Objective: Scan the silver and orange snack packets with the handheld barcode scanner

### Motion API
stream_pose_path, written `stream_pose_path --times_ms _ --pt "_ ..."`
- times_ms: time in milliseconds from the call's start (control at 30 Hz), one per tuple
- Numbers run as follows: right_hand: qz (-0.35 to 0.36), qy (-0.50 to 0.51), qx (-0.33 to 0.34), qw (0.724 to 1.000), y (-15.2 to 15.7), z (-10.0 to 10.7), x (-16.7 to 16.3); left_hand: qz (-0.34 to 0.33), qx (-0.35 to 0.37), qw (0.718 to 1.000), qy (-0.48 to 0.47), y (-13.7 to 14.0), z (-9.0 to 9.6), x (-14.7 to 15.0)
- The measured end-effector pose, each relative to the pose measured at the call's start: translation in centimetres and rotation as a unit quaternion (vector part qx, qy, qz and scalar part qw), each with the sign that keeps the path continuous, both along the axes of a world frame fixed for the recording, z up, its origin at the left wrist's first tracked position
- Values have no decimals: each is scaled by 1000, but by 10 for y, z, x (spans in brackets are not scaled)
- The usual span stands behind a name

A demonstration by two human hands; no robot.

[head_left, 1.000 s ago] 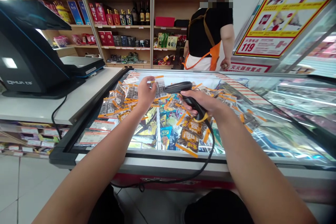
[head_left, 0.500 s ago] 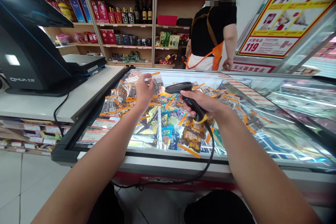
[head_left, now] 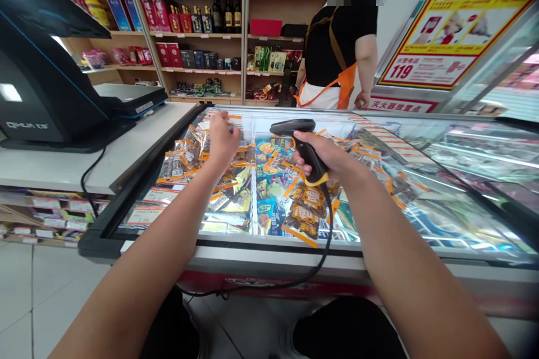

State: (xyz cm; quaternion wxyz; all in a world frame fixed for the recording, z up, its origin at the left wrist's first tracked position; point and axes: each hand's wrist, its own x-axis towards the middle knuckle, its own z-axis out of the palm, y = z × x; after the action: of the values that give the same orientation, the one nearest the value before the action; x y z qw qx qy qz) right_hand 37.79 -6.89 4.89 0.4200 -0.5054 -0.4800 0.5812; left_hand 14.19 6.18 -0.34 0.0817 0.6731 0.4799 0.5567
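My right hand (head_left: 315, 154) grips a black and yellow barcode scanner (head_left: 309, 148) by its handle, its head turned left toward my other hand. A cable runs down from the handle. Over the far left part of the glass-topped freezer (head_left: 269, 244), my left hand (head_left: 225, 137) is closed on a small snack packet (head_left: 236, 117); little more than its orange edge shows, and my fingers partly hide it. Similar orange-edged packets (head_left: 179, 164) lie in a pile under and left of that hand. Brown packets (head_left: 304, 216) lie on the glass below the scanner.
A white counter (head_left: 138, 140) with a black checkout machine (head_left: 50, 78) stands at the left. Behind the freezer, a person (head_left: 341, 50) in an orange apron faces away, before shelves (head_left: 202, 36) of bottles and boxes. More packets (head_left: 370, 151) lie at the right.
My left hand has moved slightly left with the packet, which has turned and shows less of its face. The scanner is slightly higher and further right in view. The view has shifted a little.
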Motion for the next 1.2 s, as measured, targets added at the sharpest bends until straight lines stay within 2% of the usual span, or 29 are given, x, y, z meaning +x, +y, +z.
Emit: stream_pose_path --times_ms 133,233,300,367,433,467,500,600,767,933,1100,1200 --pt "-56 44 19 997 2 2 2 72 -28 995 66 5 1 -25" --pt "-87 60 30 994 3 5 4 97 8 990 102 -1 6 -32" --pt "-98 63 38 992 3 5 5 49 23 987 149 -13 8 -23" --pt "-104 56 43 992 4 6 5 -53 -1 970 236 -29 7 -3" --pt "-112 43 47 992 4 5 4 -192 -18 922 336 -45 0 23" --pt "-117 39 50 991 5 5 3 -226 -22 901 369 -51 -5 35" --pt "-120 36 52 991 5 5 2 -244 -28 883 399 -56 -11 46" --pt "-124 29 54 990 5 5 -1 -238 -46 865 439 -59 -25 62" --pt "-90 30 16 995 3 6 3 -227 -16 861 455 -47 -22 44" --pt "-29 -40 -60 997 3 2 8 -190 9 872 451 -41 -13 24" --pt "-6 -62 -89 994 6 -5 6 -170 -21 892 418 -40 -14 25" --pt "1 -67 -81 994 5 -6 3 -161 -42 891 423 -41 -17 27"
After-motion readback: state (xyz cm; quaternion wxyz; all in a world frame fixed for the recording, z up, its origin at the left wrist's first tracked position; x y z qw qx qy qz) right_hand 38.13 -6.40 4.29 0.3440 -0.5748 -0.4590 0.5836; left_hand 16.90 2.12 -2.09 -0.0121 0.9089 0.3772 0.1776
